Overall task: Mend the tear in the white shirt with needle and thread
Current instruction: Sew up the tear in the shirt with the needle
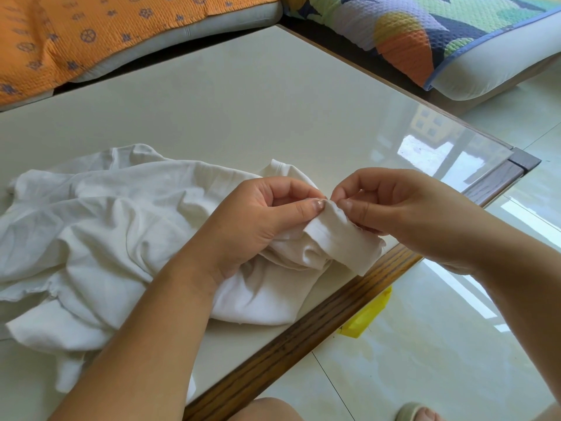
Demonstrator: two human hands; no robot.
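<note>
hold position: shirt fold pinched between both hands

the left hand (258,220) pinches a raised fold (340,235) of the white shirt (106,226) between thumb and curled fingers. the right hand (394,208) pinches the top edge of the same fold just beside the left thumb. this grip appears to hold the cloth taut and lifted, so that the working area is presented to the eye. needle and thread cannot be made out at the fingertips. the rest of the shirt lies crumpled on the bench (243,101), near its wooden front edge, which carries the garment's weight. a yellow object (367,314) lies on the floor below that edge.
</note>
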